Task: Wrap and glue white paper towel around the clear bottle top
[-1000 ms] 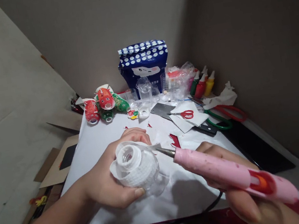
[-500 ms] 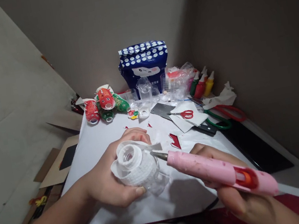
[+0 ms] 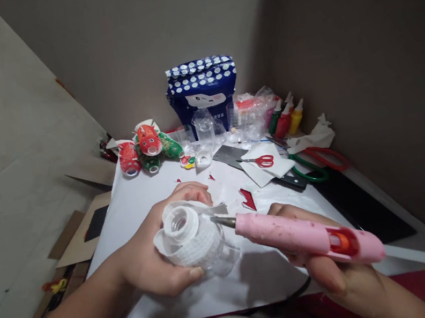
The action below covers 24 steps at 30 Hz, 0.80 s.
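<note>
My left hand (image 3: 158, 249) is wrapped round a clear plastic bottle (image 3: 223, 257), its open neck tilted up towards me. White textured fabric (image 3: 193, 249) goes round the bottle's shoulder, and a loose end of it sticks out to the right beside the neck. In my right hand (image 3: 313, 250) is a pink hot glue gun (image 3: 289, 230) with a clear glue stick coming out of its back. Its metal nozzle points left and meets the fabric near the bottle neck; whether glue is flowing I cannot tell.
Red and green fish figures (image 3: 148, 140) stand at the back left. Behind are a blue bag (image 3: 202, 87) and paint bottles (image 3: 287, 118). Red-handled scissors (image 3: 264, 161) lie on white fabric, near larger scissors (image 3: 311, 175) and a black panel (image 3: 361, 204). A red cut piece (image 3: 247, 199) lies mid-table.
The glue gun's nozzle has shifted slightly left along the fabric by the neck, and its rear end has moved left. My left hand still holds the bottle in much the same pose.
</note>
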Motion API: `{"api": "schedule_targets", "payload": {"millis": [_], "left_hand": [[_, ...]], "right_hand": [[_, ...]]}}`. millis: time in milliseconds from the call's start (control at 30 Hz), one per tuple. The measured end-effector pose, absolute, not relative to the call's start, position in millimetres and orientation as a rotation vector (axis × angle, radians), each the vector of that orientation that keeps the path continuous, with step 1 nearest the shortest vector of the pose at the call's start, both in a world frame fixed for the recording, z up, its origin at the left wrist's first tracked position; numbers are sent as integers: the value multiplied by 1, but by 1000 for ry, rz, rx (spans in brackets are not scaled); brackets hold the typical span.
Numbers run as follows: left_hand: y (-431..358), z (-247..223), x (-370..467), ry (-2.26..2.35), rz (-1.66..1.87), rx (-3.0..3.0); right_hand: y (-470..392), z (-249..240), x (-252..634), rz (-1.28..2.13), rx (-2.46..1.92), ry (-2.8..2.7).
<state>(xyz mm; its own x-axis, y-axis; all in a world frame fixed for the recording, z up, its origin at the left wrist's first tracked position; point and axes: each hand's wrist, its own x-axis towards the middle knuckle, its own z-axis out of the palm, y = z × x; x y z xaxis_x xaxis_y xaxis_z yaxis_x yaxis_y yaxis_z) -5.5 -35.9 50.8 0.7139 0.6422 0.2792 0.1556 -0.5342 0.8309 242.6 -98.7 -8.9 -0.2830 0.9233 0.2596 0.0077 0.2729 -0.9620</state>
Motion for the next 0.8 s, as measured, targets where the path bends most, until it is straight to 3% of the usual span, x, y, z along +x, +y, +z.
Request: {"api": "schedule_targets", "payload": {"millis": [800], "left_hand": [[-36, 50, -6, 596, 746, 2053]], "right_hand": [[-96, -13, 246, 1241, -859, -1560]]}}
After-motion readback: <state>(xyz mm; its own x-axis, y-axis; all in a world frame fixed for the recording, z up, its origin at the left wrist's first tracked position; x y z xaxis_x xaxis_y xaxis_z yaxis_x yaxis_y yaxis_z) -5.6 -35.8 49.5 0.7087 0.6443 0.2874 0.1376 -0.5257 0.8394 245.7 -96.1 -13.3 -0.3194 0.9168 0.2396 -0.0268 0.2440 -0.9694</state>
